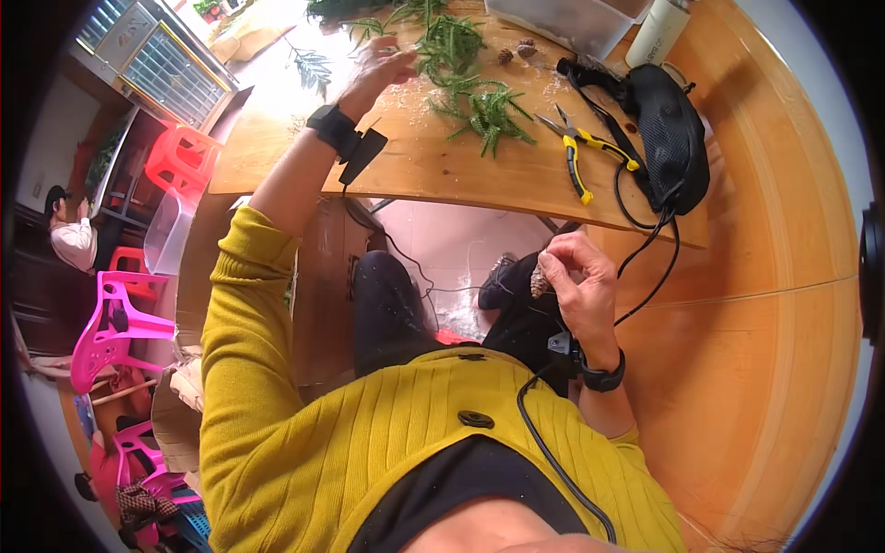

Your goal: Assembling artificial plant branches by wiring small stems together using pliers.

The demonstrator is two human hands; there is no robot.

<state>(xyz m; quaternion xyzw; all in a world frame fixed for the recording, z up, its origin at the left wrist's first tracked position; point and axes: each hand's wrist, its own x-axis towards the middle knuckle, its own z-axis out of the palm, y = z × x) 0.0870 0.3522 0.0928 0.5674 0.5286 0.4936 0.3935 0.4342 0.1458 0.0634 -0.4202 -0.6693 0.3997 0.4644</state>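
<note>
Right hand: is closing thumb and fingers in a pinch around one pine cone, the rest of the hand curling loosely behind.
Pine cone, held: is hanging from the fingertips over the right thigh, off the near edge of the table, its scaly lower part showing.
Handling, as judged: is probably behaving as a light, stiff piece, rough rather than slippery, with scale tips liable to snap under a hard squeeze.
Best hold, as judged: a light pinch around the thicker middle, fingers bearing on several scales rather than on one tip.
Left hand: is hovering at or above the table beside the green sprigs, fingers partly bent; whether it is gripping or touching anything, cannot tell.
Green sprigs: are lying in a loose, needled heap right of the left hand.
Table: is carrying the stock below, with pale crumbs scattering over its wood top.
Pliers: yellow and black, are lying with jaws and handles apart.
Mesh pouch: black, is sitting right of the pliers.
Loose cones: two, are resting near the clear tub.
</note>
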